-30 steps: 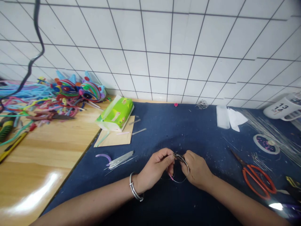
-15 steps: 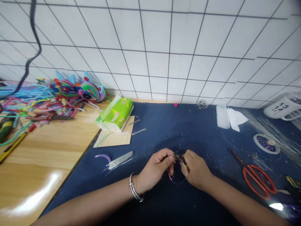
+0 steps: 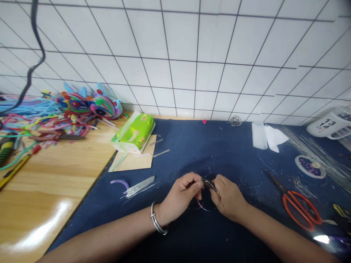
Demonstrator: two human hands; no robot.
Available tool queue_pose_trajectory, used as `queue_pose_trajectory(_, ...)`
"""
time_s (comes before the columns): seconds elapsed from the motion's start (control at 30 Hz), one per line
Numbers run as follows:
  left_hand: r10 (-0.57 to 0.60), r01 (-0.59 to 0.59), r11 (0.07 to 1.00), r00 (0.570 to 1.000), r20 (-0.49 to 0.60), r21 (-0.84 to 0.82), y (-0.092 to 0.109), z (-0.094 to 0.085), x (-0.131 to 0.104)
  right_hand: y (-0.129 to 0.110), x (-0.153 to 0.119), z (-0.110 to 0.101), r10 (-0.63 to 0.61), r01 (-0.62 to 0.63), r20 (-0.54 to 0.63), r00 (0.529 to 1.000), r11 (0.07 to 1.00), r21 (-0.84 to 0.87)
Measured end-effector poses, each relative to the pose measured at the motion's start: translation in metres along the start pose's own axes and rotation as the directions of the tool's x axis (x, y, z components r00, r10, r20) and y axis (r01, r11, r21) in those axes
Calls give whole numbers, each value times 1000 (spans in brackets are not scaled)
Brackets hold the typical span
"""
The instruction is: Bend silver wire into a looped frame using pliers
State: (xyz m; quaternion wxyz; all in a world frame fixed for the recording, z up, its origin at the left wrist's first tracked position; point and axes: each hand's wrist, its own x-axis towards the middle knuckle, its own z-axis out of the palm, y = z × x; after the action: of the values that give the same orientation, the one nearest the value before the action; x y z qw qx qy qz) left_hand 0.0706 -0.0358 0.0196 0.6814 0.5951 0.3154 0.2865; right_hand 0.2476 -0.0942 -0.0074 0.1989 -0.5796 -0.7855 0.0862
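Note:
Over the dark blue mat (image 3: 189,146), my left hand (image 3: 181,197) pinches a thin wire (image 3: 207,210) between thumb and forefinger. The wire loops below the fingers and carries a small pink piece (image 3: 200,204). My right hand (image 3: 229,197) is closed around small dark pliers (image 3: 208,183), whose jaws meet the wire at my left fingertips. The handles are mostly hidden in the right palm. A silver bangle (image 3: 157,219) circles my left wrist.
Left lie a bundle of clear strips (image 3: 141,186), a purple curved piece (image 3: 119,181) and a green tissue pack (image 3: 135,132) on a board. Right are orange-handled scissors (image 3: 300,208), long wires (image 3: 323,157), a round dish (image 3: 309,167) and a white mug (image 3: 327,124).
The wire loop has shifted its shape, its right side now lying closer to my right hand. The pink piece has moved slightly right. Both hands stay almost in place.

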Motion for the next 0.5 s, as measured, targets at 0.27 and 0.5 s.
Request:
queue_pose_trajectory(0.27, 187, -170, 952, 981, -44, 255, 2, -4, 0, -8, 2, -5, 26, -26, 3, 1000, 997, 69)
queue_pose_trajectory(0.5, 312, -271, 869, 949, -34, 415, 3, -5, -1, -10, 2, -4, 23, -20, -31, 999, 995, 99)
